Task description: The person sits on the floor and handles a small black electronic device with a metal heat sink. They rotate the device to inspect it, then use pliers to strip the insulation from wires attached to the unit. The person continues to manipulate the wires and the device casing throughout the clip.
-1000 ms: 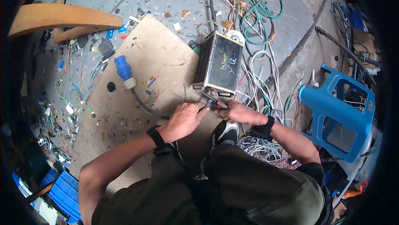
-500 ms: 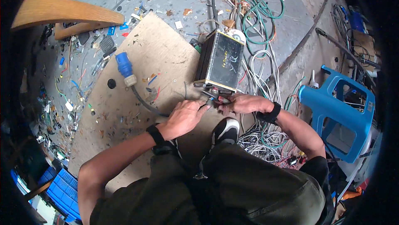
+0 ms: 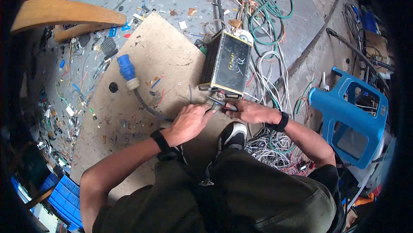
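Note:
My left hand point(image 3: 192, 120) is closed, pinching a grey cable end point(image 3: 215, 106) between thumb and fingers. The cable point(image 3: 148, 111) from a blue industrial plug point(image 3: 126, 67) runs in under this hand; whether it is the same one is hidden. My right hand point(image 3: 254, 112) is closed round a small tool that looks like pliers point(image 3: 231, 107), with red-and-dark handles. Its metal end reaches the cable by my left fingertips. Just beyond both hands stands a black box-shaped machine point(image 3: 232, 63) with a metal fitting point(image 3: 220, 94) at its near end.
A tan board point(image 3: 155, 56) lies under the work, strewn with scraps. Wire offcuts and debris cover the floor at left. A wooden chair point(image 3: 73, 15) is far left, a blue plastic stool point(image 3: 355, 116) at right. Green and white cables point(image 3: 275, 60) lie beyond the machine; tangled wires point(image 3: 271, 149) lie beside my shoe.
The right hand has turned slightly and the tool in it has shifted, its metal end now crossing the cable end more visibly. The left hand stays nearly in place.

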Tool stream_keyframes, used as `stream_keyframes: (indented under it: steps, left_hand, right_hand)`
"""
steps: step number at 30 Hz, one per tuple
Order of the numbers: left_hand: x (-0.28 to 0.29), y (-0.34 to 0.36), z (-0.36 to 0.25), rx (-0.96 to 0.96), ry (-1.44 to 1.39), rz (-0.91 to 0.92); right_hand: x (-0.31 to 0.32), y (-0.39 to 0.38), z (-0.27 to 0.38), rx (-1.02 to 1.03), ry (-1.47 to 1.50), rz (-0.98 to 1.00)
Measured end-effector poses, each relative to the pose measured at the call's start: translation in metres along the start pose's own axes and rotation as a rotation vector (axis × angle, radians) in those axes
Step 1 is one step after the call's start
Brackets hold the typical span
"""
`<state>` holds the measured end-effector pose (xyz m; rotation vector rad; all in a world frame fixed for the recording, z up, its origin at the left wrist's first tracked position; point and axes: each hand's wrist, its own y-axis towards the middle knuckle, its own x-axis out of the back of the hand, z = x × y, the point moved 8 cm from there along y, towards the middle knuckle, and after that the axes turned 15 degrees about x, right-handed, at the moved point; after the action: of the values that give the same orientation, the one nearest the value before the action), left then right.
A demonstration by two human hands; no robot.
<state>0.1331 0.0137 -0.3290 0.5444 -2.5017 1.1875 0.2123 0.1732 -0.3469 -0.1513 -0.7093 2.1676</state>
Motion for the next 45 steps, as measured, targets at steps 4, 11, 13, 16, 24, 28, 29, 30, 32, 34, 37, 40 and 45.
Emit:
stream_keyframes:
  steps: [4, 11, 13, 16, 24, 28, 29, 30, 32, 34, 37, 40, 45]
  left_hand:
    - [0.001, 0.001, 0.000, 0.029, -0.016, 0.036]
    - [0.002, 0.000, -0.003, -0.016, 0.000, -0.001]
    - [0.005, -0.001, -0.004, -0.057, -0.001, -0.050]
    - [0.007, -0.001, -0.007, 0.014, -0.009, 0.061]
    - [-0.006, -0.008, -0.006, -0.013, 0.046, 0.100]
    - [-0.009, -0.029, 0.009, -0.069, 0.042, -0.001]
    - [-0.005, -0.034, 0.011, -0.074, 0.046, -0.022]
    - [-0.004, -0.035, 0.010, -0.084, 0.053, 0.000]
    - [0.000, -0.038, 0.009, -0.103, 0.070, 0.043]
    - [0.010, -0.044, 0.006, -0.079, 0.075, 0.093]
    - [0.025, -0.048, 0.017, -0.073, 0.096, 0.020]
    - [0.052, -0.040, 0.035, 0.041, 0.073, -0.058]
    - [0.104, -0.017, 0.051, 0.010, -0.009, -0.275]
  right_hand:
    - [0.002, 0.000, -0.005, 0.001, 0.026, 0.053]
    - [-0.001, 0.010, -0.026, -0.029, 0.044, 0.140]
    - [-0.002, 0.009, -0.024, -0.046, 0.111, 0.064]
    - [-0.007, 0.012, -0.020, -0.092, 0.299, -0.004]
    - [-0.089, -0.016, -0.004, -0.446, 1.550, 0.331]
    - [-0.072, -0.014, -0.005, -0.400, 0.964, 0.190]
    - [-0.053, -0.012, 0.007, -0.319, 0.720, 0.158]
    - [-0.037, -0.011, 0.014, -0.243, 0.473, 0.114]
    - [-0.020, -0.018, 0.014, -0.103, 0.156, 0.057]
    - [-0.006, -0.033, 0.017, 0.047, 0.008, 0.018]
    - [0.012, -0.056, 0.045, -0.012, 0.084, 0.166]
    - [0.037, -0.084, 0.035, 0.007, 0.125, -0.014]
    - [0.085, -0.091, 0.014, -0.012, 0.400, -0.504]
